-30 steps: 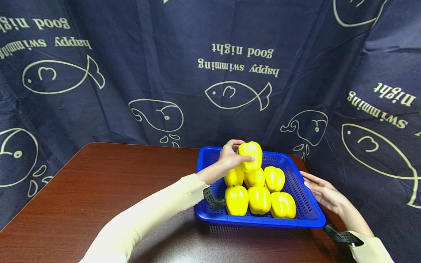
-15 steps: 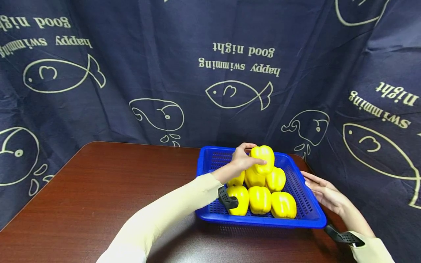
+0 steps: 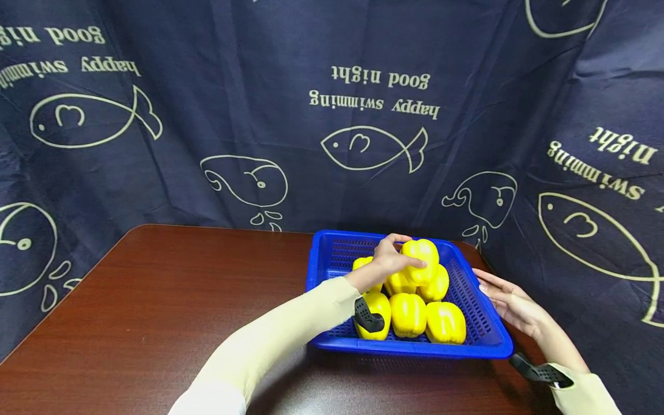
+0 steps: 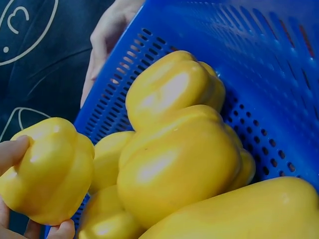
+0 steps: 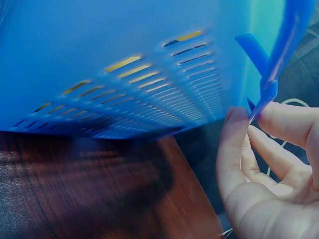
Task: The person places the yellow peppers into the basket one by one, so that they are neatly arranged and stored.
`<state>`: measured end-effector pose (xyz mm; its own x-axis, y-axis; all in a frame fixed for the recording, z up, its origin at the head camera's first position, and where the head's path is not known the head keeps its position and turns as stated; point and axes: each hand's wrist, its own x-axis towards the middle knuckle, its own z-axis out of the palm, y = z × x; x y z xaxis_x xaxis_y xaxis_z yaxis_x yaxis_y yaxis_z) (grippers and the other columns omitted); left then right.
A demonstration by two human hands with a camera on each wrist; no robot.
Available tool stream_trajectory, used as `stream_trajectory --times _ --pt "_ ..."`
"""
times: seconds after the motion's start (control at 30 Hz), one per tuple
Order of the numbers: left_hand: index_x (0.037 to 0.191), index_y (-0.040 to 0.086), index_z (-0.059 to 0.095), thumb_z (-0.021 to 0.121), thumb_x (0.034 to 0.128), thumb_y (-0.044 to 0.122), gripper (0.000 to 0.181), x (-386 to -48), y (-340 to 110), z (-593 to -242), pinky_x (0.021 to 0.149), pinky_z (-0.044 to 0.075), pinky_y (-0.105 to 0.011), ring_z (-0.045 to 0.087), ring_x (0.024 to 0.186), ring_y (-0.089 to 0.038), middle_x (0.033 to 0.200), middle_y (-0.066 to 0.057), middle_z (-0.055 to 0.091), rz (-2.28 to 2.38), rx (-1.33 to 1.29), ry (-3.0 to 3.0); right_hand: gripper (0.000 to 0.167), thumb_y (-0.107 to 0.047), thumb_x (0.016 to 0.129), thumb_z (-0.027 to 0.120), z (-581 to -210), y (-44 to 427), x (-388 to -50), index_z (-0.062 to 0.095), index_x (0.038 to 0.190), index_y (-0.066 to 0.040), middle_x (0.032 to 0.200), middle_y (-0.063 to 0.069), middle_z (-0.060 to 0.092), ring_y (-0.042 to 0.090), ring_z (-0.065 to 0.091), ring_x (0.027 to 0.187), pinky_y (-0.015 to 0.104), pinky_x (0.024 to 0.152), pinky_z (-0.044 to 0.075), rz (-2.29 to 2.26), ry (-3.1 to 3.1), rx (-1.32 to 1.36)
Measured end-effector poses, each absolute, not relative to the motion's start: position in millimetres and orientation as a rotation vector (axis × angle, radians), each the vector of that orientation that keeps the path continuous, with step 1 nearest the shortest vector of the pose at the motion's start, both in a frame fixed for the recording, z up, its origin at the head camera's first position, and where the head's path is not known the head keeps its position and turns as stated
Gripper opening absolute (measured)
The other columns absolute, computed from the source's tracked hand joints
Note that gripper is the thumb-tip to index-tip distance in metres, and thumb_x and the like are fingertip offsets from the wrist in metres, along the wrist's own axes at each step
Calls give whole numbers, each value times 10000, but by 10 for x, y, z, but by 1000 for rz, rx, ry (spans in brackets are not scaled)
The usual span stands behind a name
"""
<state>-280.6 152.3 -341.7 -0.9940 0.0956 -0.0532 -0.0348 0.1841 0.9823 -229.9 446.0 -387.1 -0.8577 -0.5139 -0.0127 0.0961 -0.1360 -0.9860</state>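
My left hand [image 3: 388,259] grips a yellow bell pepper [image 3: 423,253] above the back of the pile in a blue plastic basket [image 3: 394,347]. In the left wrist view, thumb and fingertips hold this pepper [image 4: 47,172] apart from the large peppers beside it. Several more yellow peppers sit in the basket, such as one at front right [image 3: 446,323] and one in the front middle [image 3: 408,315]. The left arm and wrist strap partly cover the left ones. At the basket's right side, my right hand [image 3: 519,308] pinches the rim [image 5: 271,82] between thumb and fingers.
The basket stands at the right end of a brown wooden table [image 3: 207,300]. A dark blue curtain [image 3: 290,104] with fish and whale drawings hangs behind the table and along its right side. The basket walls [image 5: 164,84] are slotted.
My left hand has carried the bell pepper to the right and lowered it slightly within the basket area. The right hand and the basket stay in place.
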Motion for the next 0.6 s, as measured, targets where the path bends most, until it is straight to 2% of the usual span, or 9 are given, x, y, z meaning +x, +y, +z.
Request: stream_trajectory --times 0.37,0.6 --pt "995 172 630 888 621 98 460 -2759 1595 -3506 818 519 -300 544 872 -150 957 -4 628 1921 76 2335 496 4 1031 261 -3870 4462 -2298 559 1325 -263 1281 -108 625 123 661 1067 253 888 538 -2073 1669 -520" --pt "1004 174 610 888 621 132 475 -2713 1642 -3511 823 514 -300 556 922 -167 1021 -29 649 1836 88 2414 496 1 1032 257 -3865 4462 -2301 555 1329 -261 1284 -107 624 121 659 1070 251 888 538 -2069 1672 -530"
